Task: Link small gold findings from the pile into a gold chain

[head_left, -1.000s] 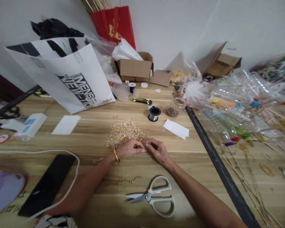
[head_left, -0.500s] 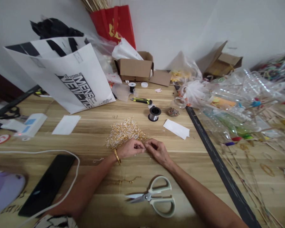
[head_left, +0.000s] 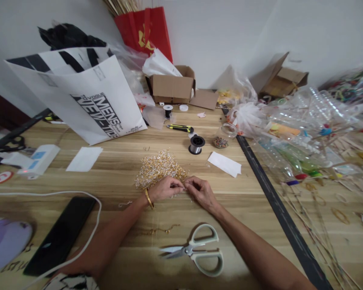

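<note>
My left hand (head_left: 168, 187), with a gold bangle (head_left: 149, 199) at its wrist, is closed in a pinch at the near edge of a pile of gold and clear beads (head_left: 157, 169). Facing it, almost fingertip to fingertip, my right hand (head_left: 200, 192) pinches too. Something tiny and pale shows between the fingertips, too small to name. Closer to me lie a short gold chain (head_left: 161, 230) and scissors (head_left: 196, 250) with pale handles, blades pointing left. A spool of silver wire (head_left: 196, 145) stands beyond the hands.
Behind are a box cutter (head_left: 180, 128), a glass jar of beads (head_left: 224, 136) and a cardboard box (head_left: 172, 88). Paper slips (head_left: 225, 164) lie to the right. At left are a white paper bag (head_left: 103, 96), a power strip (head_left: 42, 159) and a phone (head_left: 62, 233) beside a white cable.
Both hands stay in nearly the same place, still pinching close together. Only a very slight shift of the fingers shows; the objects on the table have not moved.
</note>
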{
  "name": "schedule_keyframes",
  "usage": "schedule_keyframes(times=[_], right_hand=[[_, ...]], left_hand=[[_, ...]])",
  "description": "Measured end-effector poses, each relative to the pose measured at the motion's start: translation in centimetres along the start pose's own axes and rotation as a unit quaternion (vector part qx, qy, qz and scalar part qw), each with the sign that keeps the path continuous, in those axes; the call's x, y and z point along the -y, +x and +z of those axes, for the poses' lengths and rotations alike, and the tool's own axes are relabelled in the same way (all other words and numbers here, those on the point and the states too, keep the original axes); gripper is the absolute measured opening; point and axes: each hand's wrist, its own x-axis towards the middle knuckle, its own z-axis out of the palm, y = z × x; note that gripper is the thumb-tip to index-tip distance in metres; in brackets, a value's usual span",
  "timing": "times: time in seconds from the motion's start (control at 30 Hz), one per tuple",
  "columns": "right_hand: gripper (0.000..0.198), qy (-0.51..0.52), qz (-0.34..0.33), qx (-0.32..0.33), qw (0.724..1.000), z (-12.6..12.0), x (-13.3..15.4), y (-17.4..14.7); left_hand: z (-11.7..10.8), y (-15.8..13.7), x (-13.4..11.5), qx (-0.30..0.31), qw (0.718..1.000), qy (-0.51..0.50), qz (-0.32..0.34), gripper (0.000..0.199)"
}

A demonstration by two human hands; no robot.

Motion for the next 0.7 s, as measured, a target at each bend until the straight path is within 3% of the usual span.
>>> schedule_keyframes(times=[0.7], right_hand=[[0.023,0.046,0.025,0.007,0.999,0.16,-0.29,-0.13]], left_hand=[[-0.07,-0.06,-0.26,0.007,1.000,-0.005,-0.001,0.031]])
